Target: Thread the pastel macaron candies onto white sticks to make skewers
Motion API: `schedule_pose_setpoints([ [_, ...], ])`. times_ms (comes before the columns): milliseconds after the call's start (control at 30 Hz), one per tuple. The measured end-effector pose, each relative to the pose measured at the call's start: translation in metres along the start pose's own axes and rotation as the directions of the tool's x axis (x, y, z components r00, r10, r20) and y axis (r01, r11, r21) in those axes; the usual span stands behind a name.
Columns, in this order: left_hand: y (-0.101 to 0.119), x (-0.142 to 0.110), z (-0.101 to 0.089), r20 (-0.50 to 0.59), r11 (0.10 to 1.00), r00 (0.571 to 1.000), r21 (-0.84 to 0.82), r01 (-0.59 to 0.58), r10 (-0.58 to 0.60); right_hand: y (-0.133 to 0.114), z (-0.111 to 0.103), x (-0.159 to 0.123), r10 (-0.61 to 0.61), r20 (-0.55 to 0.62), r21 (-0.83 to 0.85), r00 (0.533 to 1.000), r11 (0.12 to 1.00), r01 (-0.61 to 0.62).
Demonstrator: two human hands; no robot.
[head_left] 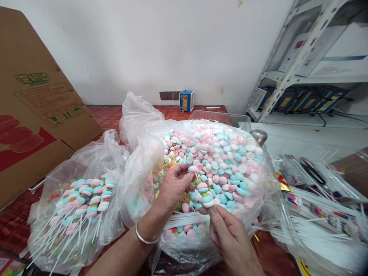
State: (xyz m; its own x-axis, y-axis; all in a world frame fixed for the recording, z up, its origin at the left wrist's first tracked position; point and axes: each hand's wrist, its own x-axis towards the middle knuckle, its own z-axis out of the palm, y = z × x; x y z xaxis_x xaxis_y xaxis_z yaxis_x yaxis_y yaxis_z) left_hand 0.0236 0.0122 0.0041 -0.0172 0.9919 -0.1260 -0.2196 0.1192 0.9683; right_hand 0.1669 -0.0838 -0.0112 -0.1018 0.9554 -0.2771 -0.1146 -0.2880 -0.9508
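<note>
My left hand, a bracelet on its wrist, pinches a pink and white marshmallow between thumb and fingertips. Below and right of it, my right hand grips the lower end of a marshmallow skewer, threaded with pastel marshmallows and gummy pieces; most of its stick is hidden by the hand. The pinched marshmallow is at the skewer's upper end. Both hands are over a large clear bag full of pink, blue and white marshmallows, with colourful gummy rings on the left. White sticks lie across its front.
At left, several threaded marshmallow skewers lie on another plastic bag, beside a large cardboard box. A metal scoop rests behind right. Packets and white sticks fill the right side, below a metal shelf.
</note>
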Motion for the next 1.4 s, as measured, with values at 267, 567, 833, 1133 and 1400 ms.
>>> schedule_pose_setpoints([
  [267, 0.003, -0.002, 0.004, 0.021, 0.998, 0.999, 0.058, -0.039, 0.038, -0.001, 0.007, -0.002, 0.068, 0.022, 0.17, 0.997, 0.983, -0.071],
  [567, -0.001, -0.002, 0.002, 0.051, 0.992, 0.995, 0.085, -0.09, 0.085, 0.006, 0.02, 0.005, 0.007, -0.016, 0.25, 1.0, 0.968, -0.003],
  [833, -0.005, -0.005, 0.003, 0.019, 0.994, 0.995, -0.055, -0.096, 0.098, 0.0, 0.027, 0.012, -0.089, -0.076, 0.004, 0.993, 0.996, 0.09],
  [1133, 0.022, -0.026, 0.023, -0.014, 0.905, 0.999, -0.424, 0.04, -0.05, 0.02, 0.046, 0.017, -0.547, -0.012, -0.757, 0.837, 0.551, 0.35],
  [1400, 0.027, -0.03, 0.017, -0.106, 0.888, 0.993, -0.45, -0.091, 0.048, 0.003, 0.044, 0.007, -0.668, 0.189, -0.868, 0.719, 0.229, 0.441],
])
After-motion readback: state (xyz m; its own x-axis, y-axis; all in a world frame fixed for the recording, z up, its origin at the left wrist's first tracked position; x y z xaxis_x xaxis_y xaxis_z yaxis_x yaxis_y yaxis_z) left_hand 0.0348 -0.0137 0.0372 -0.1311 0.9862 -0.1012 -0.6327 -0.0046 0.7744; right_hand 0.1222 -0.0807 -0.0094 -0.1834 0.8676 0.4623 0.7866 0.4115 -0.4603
